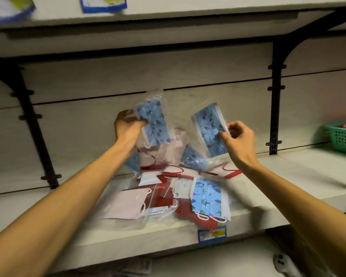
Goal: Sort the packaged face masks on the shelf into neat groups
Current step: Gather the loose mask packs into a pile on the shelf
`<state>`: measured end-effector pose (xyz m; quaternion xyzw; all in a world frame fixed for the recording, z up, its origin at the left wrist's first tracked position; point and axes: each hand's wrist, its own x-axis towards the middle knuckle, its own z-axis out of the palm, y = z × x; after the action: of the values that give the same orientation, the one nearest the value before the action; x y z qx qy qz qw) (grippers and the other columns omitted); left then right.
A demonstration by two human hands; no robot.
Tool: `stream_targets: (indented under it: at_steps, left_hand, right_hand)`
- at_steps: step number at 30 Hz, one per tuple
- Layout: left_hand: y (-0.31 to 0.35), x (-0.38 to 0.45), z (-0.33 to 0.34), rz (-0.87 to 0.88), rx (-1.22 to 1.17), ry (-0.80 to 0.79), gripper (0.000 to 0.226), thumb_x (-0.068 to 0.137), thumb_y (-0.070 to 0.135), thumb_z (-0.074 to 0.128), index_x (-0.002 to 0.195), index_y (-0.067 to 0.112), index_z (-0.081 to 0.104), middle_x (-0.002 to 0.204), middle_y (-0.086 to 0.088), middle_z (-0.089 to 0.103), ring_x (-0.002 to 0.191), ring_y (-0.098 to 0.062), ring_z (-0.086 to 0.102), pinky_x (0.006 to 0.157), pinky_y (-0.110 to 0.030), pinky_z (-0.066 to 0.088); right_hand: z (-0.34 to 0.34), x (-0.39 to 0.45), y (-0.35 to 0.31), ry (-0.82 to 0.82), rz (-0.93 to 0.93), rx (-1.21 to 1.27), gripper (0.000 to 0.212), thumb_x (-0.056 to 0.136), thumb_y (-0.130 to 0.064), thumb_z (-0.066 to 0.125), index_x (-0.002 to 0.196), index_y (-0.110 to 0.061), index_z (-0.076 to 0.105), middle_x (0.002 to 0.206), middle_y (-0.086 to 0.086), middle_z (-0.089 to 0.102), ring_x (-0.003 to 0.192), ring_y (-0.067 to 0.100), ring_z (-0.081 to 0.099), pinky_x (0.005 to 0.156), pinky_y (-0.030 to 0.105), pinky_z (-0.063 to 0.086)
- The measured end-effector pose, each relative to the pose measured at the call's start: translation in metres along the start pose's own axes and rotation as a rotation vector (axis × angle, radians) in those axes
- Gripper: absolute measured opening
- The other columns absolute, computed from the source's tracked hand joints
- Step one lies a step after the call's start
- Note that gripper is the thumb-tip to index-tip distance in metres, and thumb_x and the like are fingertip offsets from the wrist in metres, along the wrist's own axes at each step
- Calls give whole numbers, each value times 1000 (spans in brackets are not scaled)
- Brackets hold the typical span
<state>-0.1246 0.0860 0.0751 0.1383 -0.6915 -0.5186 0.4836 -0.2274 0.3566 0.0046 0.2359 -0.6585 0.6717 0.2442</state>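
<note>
A loose pile of packaged face masks [168,194] lies on the pale shelf [288,176]: pink, red and blue patterned ones in clear bags. My left hand [128,124] holds a blue patterned mask packet [155,120] raised above the pile's back. My right hand [236,136] pinches a second blue patterned mask packet [210,128] by its right edge, also lifted. A pink mask packet [126,203] lies at the pile's front left, and a blue patterned packet [208,198] at its front right.
A green plastic basket [342,140] stands on the shelf at the far right. Black brackets [276,108] run up the back wall on both sides. A blue price label [212,234] is fixed to the shelf's front edge. Another shelf hangs overhead.
</note>
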Motion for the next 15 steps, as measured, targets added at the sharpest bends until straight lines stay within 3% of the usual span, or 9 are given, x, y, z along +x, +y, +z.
stream_targets:
  at_steps: [2,4,6,10,13,15]
  left_hand:
    - [6,-10,-29,-60,-152,-19,26,80,-4,72,106,2,69,88,-5,74,74,-14,73,59,-22,58]
    - [12,-20,-61,-93,-218,-27,22,82,-6,69,102,4,69,85,-4,74,65,-9,73,54,-19,55]
    - [18,-28,-96,-129,-247,-56,34,84,-1,72,116,6,64,100,-9,74,76,-12,74,61,-24,58]
    - [24,-50,-174,-169,-233,-139,37,88,7,73,124,11,62,112,-10,75,87,-17,74,70,-27,60]
    - [32,-75,-235,-159,-214,-193,25,90,6,70,115,12,68,106,-8,78,92,-21,75,69,-27,61]
    - [37,-91,-275,-147,-180,-218,19,91,6,70,109,12,71,105,-9,78,97,-24,75,72,-30,62]
  right_hand:
    - [11,-14,-19,14,-6,43,15,75,-13,71,78,-22,60,81,10,70,75,31,68,67,44,58]
    - [24,-32,-41,4,-17,95,21,77,-6,71,77,-23,58,79,8,68,72,22,66,61,34,55]
    - [39,-54,-62,-19,-4,154,27,80,0,70,77,-24,57,80,8,68,74,20,66,61,25,53]
    - [74,-107,-108,-53,70,270,29,80,8,68,79,-19,56,80,12,62,74,21,58,65,29,49]
    - [99,-151,-149,-72,110,348,29,77,11,61,72,-16,51,78,11,51,73,21,48,61,28,40]
    - [117,-182,-174,-108,142,404,27,75,10,56,68,-15,48,74,10,50,71,22,53,61,28,41]
